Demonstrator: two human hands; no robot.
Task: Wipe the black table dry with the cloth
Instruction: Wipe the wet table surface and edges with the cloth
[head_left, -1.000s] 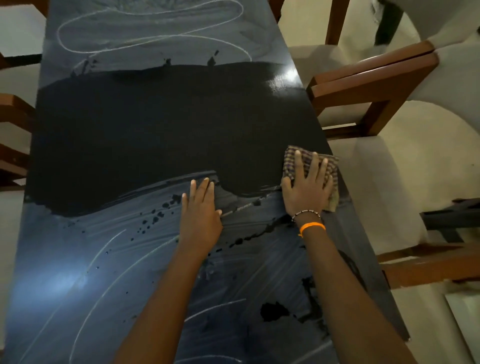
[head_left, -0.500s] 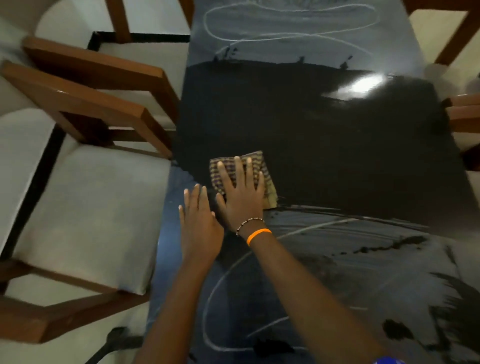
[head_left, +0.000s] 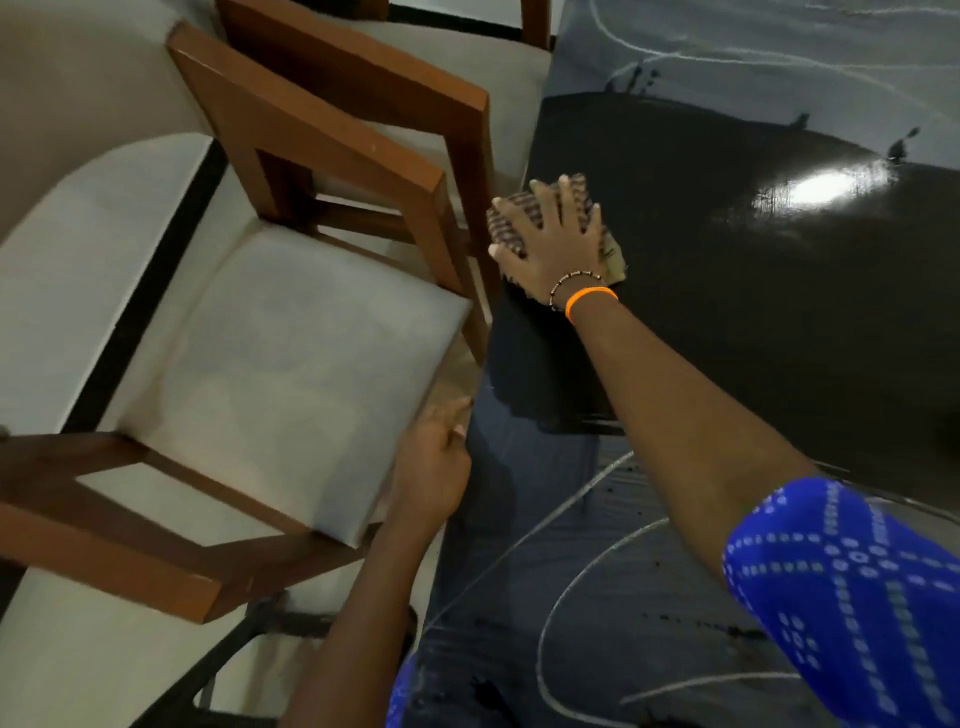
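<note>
The right hand (head_left: 553, 244) now lies flat with fingers spread on the checked cloth (head_left: 511, 226), pressing it onto the black surface (head_left: 779, 312) right at its left edge, beside the back of the wooden chair (head_left: 332, 145). A second ago the cloth sat at the opposite, right edge, and half a second ago it was partway across, so a full sideways pass has just run the width of the surface. The left hand (head_left: 434, 467) has come off the top, where it was resting flat, and now sits at the left edge nearer the person, fingers loosely bent, with no object seen in it; whether it touches the edge is unclear. The band around and behind the cloth shows dark and even, while the nearer stretch toward the person carries pale streaks and droplets. That suggests this strip is done and the near part is yet to be wiped, likely with a return pass.
</note>
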